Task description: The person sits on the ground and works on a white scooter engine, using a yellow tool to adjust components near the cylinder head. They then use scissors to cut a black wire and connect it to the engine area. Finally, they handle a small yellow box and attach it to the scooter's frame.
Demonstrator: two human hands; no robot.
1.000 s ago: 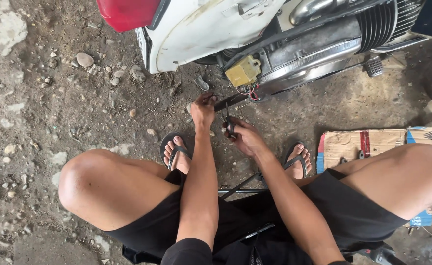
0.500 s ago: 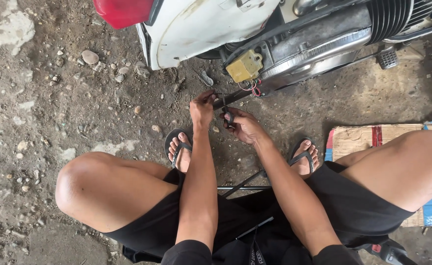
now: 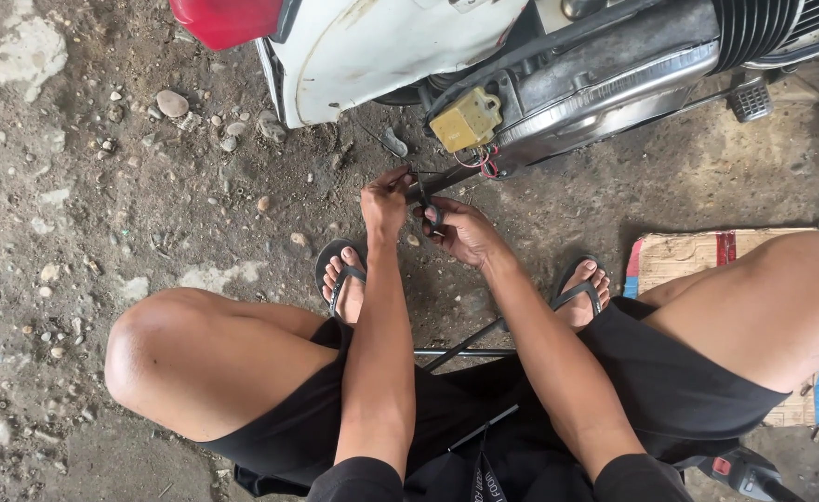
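Head view, setting: a person squats on a rough dirt floor [image 3: 102, 186] strewn with small stones, facing the underside of a white scooter [image 3: 381, 46] with a red tail lamp [image 3: 228, 17].

Head view, left hand [image 3: 386, 200]: reaches forward to the scooter's lower edge; its fingers [image 3: 398, 181] are closed together around the near end of a dark metal bar [image 3: 442, 181] that projects from under the engine.

Head view, right hand [image 3: 460, 232]: sits just beside the left hand, slightly nearer the body; its fingers [image 3: 439, 216] are curled shut on a small dark tool [image 3: 428, 203] that stands up to meet the bar. What kind of tool it is cannot be told, since the hand hides most of it.

Head view, metal bar: lies just below a yellow box-shaped part [image 3: 466, 119] with red wires [image 3: 490, 165] hanging from it, and touches both hands.

Head view, engine: a finned cylinder [image 3: 767, 23] and a grey casing [image 3: 605, 88] run to the right above the hands.

Head view, feet: both wear dark flip-flops [image 3: 335, 265], placed either side of the forearms.

Head view, surroundings: a flattened cardboard sheet [image 3: 684, 256] lies on the floor under the right leg.
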